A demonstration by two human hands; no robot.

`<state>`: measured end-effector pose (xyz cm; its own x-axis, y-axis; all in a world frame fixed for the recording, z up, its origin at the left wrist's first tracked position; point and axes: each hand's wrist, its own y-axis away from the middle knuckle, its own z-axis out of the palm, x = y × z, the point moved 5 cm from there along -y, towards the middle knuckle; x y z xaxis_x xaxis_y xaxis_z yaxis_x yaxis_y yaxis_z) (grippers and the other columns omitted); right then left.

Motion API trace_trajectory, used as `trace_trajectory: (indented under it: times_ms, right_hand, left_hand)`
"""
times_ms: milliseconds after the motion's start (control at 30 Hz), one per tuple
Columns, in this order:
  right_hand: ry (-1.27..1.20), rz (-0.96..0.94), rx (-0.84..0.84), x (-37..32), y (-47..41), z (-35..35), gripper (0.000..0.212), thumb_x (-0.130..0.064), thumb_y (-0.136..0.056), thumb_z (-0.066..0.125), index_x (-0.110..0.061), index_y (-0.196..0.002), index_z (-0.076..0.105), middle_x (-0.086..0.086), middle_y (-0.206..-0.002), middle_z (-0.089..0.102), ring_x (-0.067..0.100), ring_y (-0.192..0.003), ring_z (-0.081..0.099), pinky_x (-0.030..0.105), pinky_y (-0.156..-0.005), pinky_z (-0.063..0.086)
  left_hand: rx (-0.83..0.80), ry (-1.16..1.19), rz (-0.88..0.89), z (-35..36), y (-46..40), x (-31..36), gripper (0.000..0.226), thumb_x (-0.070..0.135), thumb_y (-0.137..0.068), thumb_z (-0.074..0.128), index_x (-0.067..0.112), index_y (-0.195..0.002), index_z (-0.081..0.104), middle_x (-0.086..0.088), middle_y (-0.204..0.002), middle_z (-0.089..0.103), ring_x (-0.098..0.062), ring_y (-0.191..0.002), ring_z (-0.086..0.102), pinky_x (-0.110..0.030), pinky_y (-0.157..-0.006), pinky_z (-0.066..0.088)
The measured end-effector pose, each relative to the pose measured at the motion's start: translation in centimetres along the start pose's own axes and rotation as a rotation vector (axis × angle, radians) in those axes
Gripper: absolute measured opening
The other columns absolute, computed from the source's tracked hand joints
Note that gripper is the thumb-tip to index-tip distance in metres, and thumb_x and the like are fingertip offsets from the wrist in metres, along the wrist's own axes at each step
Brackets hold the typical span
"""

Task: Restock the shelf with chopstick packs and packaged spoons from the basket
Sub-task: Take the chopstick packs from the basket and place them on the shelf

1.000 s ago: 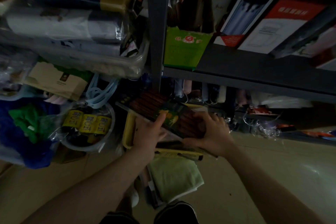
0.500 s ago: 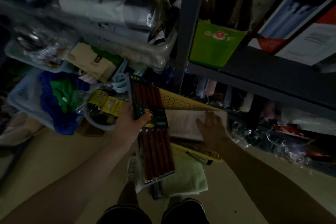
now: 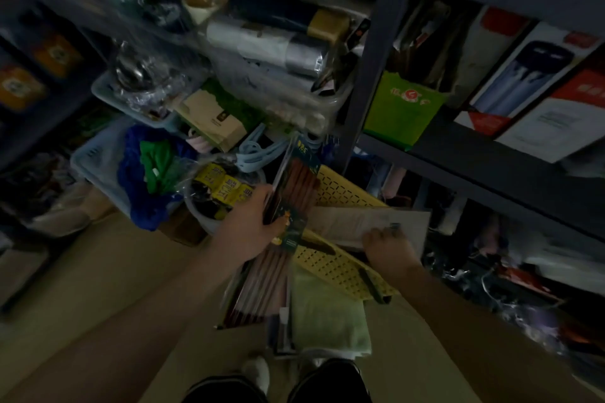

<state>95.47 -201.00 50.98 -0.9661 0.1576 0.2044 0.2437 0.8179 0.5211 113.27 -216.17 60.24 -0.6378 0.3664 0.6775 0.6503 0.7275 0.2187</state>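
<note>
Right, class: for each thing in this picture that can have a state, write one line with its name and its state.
Left hand: grips the long chopstick pack.
Long chopstick pack with brown sticks: held, lifted beside the basket.
Right hand: fingers curled on the flat white pack.
Flat white pack: lying in the basket.
Yellow perforated plastic basket: on the floor, not emptied.
Pale green cloth: folded, beneath the basket.

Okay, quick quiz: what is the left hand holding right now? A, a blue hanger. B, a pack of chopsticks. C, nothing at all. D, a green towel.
B: the left hand grips a long chopstick pack by its middle, above the yellow basket.
</note>
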Motion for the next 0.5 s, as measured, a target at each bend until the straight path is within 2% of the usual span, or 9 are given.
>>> trace_trajectory:
  times_ms: [133,200,333,400,500]
  right_hand:
    - [0.093,-0.01,0.06,-2.2,1.3,-1.9,0.041,-0.003,-0.094,0.034,0.001,-0.135,0.034,0.024,-0.131,0.046,0.038,-0.118,0.048,0.052,-0.103,0.036]
    - [0.129,-0.003,0.076,-3.4,2.0,-2.6,0.04,-0.004,-0.095,0.032,0.002,-0.135,0.033,0.024,-0.13,0.046,0.039,-0.116,0.05,0.051,-0.098,0.04]
    - [0.194,0.096,0.116,-3.9,4.4,-3.9,0.041,-0.003,-0.094,0.034,0.001,-0.135,0.032,0.021,-0.123,0.053,0.035,-0.108,0.058,0.039,-0.08,0.049]
    - [0.125,0.206,0.153,-3.1,6.5,-5.2,0.037,-0.004,-0.095,0.035,-0.001,-0.131,0.033,0.018,-0.12,0.055,0.034,-0.103,0.061,0.035,-0.068,0.048]
    - [-0.11,0.401,0.286,-1.9,10.6,-7.3,0.021,-0.018,-0.096,0.038,-0.011,-0.116,0.04,0.009,-0.111,0.059,0.029,-0.09,0.066,0.031,-0.054,0.039]
  left_hand:
    - [-0.034,-0.006,0.056,-0.9,1.8,-0.9,0.048,0.025,-0.086,0.061,0.013,-0.127,0.039,-0.008,-0.094,0.066,-0.02,-0.074,0.063,-0.036,-0.061,0.052]
    - [-0.037,0.01,0.069,-1.5,2.9,-1.5,0.047,0.025,-0.085,0.061,0.013,-0.125,0.04,-0.008,-0.099,0.066,-0.02,-0.081,0.063,-0.038,-0.066,0.053]
    - [-0.056,0.021,0.086,-2.1,4.6,-2.8,0.04,0.026,-0.085,0.061,0.012,-0.118,0.042,-0.006,-0.101,0.064,-0.022,-0.085,0.062,-0.04,-0.071,0.053]
    - [-0.041,0.013,0.115,-2.1,5.1,-2.7,0.034,0.027,-0.086,0.061,0.012,-0.111,0.044,-0.002,-0.088,0.061,-0.019,-0.076,0.059,-0.036,-0.064,0.051]
    - [0.0,-0.085,0.225,-2.4,5.8,-1.0,0.025,0.029,-0.087,0.059,0.012,-0.09,0.042,0.003,-0.063,0.041,-0.014,-0.053,0.043,-0.029,-0.047,0.033]
